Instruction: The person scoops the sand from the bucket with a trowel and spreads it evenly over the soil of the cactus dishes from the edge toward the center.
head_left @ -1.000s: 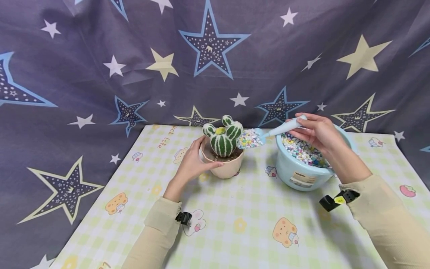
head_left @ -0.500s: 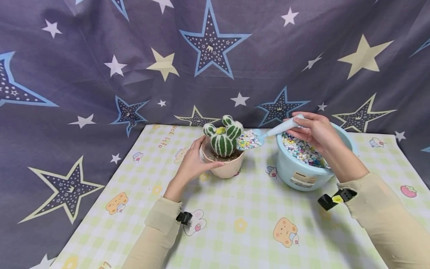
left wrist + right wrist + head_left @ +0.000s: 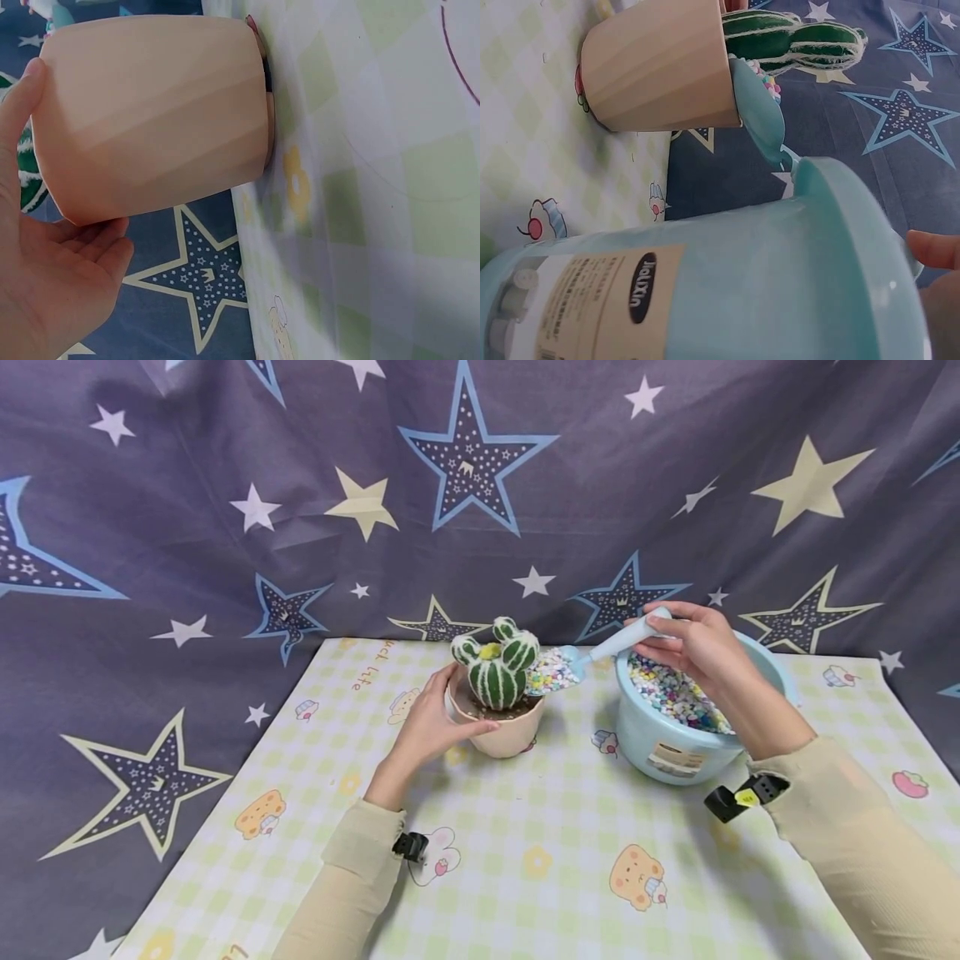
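A peach-coloured flowerpot [image 3: 504, 742] holds a green-and-white striped cactus [image 3: 497, 682] in brown soil. My left hand [image 3: 429, 727] grips the pot from its left side, thumb across the front near the rim; the left wrist view shows fingers under the pot wall [image 3: 150, 112]. In my right hand [image 3: 708, 650] is a light blue trowel, pinched by its handle [image 3: 624, 638]. Small multicoloured pebbles [image 3: 551, 670] heap its blade, which tilts down at the pot's right rim beside the cactus. In the right wrist view the blade [image 3: 757, 112] overlaps the rim.
A light blue bucket [image 3: 637, 739] with more coloured pebbles [image 3: 675, 697] stands right of the pot, under my right forearm. A checked cloth [image 3: 525, 810] covers the table. Behind its back edge hangs a dark star-patterned curtain [image 3: 300, 435].
My right hand has moved slightly left and up, steepening the trowel and bringing its loaded blade a little closer over the pot's rim. My left hand and the pot have stayed put.
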Tool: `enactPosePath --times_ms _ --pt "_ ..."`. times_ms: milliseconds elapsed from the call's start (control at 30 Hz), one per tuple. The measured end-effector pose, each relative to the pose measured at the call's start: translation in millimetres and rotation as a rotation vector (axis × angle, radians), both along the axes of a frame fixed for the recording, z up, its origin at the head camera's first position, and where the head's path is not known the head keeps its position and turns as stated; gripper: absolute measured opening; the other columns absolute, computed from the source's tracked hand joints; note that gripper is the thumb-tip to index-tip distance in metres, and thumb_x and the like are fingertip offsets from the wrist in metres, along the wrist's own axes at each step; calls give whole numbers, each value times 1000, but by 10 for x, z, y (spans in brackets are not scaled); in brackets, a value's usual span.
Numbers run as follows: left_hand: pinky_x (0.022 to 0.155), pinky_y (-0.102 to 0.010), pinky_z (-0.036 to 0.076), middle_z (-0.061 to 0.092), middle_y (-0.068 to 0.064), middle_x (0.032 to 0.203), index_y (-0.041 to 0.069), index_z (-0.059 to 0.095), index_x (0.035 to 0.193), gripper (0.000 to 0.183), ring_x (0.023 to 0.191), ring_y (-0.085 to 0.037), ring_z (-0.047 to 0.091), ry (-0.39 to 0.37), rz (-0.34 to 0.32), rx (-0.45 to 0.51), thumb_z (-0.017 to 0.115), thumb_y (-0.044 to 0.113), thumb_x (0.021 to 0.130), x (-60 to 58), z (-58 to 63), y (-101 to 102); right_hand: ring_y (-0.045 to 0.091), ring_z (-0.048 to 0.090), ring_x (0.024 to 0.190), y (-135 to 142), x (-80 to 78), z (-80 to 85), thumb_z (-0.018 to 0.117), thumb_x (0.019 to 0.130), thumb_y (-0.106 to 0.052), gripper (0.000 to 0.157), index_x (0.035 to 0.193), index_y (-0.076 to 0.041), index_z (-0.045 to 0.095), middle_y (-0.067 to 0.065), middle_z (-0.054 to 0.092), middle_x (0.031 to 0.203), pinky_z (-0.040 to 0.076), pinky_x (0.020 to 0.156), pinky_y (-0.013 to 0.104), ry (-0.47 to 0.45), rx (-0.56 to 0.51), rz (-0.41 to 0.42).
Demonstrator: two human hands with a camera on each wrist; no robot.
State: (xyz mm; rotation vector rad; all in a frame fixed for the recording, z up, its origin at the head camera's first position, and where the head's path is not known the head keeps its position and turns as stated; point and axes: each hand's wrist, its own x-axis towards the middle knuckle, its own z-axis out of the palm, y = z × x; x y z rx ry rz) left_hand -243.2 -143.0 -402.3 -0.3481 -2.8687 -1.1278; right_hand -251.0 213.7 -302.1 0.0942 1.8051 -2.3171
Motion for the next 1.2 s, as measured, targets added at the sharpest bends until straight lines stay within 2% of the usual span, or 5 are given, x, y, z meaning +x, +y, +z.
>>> enactPosePath --times_ms 133,633,1200 --pt "119 -56 33 31 -13 162 11 22 159 117 146 -37 36 -4 -1 -1 85 55 71 4 2 1 13 76 88 -22 -3 19 60 99 -14 28 124 -6 51 -2 77 92 61 85 28 5 20 -6" --pt "119 -55 33 32 -12 161 11 22 159 117 146 -36 37 -7 5 -6 85 56 70 2 -3 9 11 76 87 -60 4 48 58 100 -13 22 120 -5 52 -4 77 90 61 84 26 40 47 -9" --pt "120 -55 32 30 -13 162 11 21 159 117 147 -36 35 -9 -3 -2 85 55 71 8 6 11 9 75 88 -130 4 97 59 100 -12 23 120 -4 53 -4 78 92 61 84 27 77 105 -15"
